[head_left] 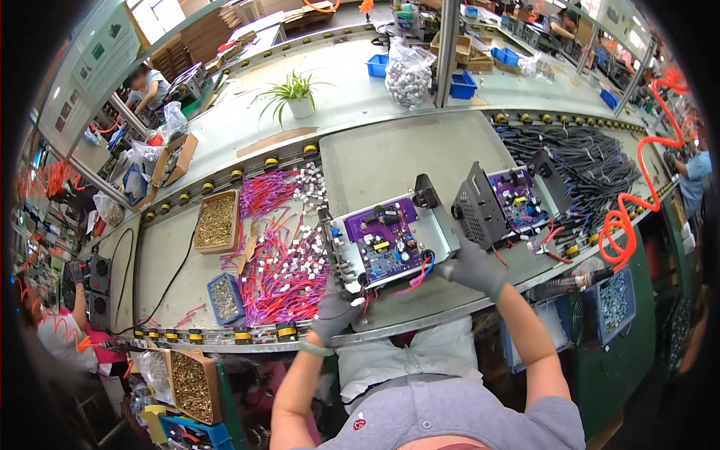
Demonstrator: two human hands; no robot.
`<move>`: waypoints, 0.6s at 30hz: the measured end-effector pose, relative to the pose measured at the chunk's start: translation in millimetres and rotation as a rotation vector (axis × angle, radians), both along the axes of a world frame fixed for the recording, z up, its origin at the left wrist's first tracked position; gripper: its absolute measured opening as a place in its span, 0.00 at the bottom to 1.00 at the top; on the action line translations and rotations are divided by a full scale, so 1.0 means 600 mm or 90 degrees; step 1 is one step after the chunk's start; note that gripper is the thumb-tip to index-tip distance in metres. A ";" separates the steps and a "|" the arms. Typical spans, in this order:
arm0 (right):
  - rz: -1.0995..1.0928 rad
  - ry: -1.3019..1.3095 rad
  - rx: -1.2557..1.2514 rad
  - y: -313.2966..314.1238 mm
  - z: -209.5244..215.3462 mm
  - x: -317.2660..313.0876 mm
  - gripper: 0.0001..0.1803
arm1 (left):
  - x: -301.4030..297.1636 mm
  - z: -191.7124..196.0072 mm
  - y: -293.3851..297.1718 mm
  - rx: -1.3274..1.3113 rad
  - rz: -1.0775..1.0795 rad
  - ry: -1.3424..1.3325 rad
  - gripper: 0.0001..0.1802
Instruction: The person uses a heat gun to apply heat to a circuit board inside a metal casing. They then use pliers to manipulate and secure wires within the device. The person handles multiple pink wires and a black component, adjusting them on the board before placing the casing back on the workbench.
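Note:
In front of me an open metal chassis with a purple circuit board lies on the line. My right hand, in a grey glove, is closed on its right side, thumb toward the front edge. At the front left corner is my left hand, also gloved, with fingers curled against the chassis; a small white connector shows by its thumb. Blue and pink wires stick out at the chassis's front right. Just right of it stands a second chassis with a black perforated panel and a purple board.
Left of the chassis lies a pile of pink and red wires with white connectors, beside a box of brass-coloured parts and a blue bin of screws. Black cables heap at the right. An orange coiled hose hangs there.

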State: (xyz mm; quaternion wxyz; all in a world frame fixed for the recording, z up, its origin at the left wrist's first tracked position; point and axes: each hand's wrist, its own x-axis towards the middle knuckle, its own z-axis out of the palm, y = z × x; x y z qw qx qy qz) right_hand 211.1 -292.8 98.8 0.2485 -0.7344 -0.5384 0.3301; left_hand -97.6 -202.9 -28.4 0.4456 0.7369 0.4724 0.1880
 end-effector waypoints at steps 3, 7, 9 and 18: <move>0.130 0.020 0.290 -0.023 0.126 0.016 0.40 | -0.081 0.046 0.044 0.091 -0.072 -0.070 0.37; 0.124 -0.068 0.449 0.076 0.221 -0.004 0.29 | -0.029 0.211 0.101 0.106 0.127 -0.255 0.28; 0.199 -0.246 0.345 0.168 0.210 -0.012 0.27 | 0.025 0.276 0.099 0.103 0.093 -0.311 0.26; 0.227 -0.148 -0.271 0.326 0.108 -0.013 0.17 | 0.098 0.247 0.108 0.310 -0.012 0.000 0.16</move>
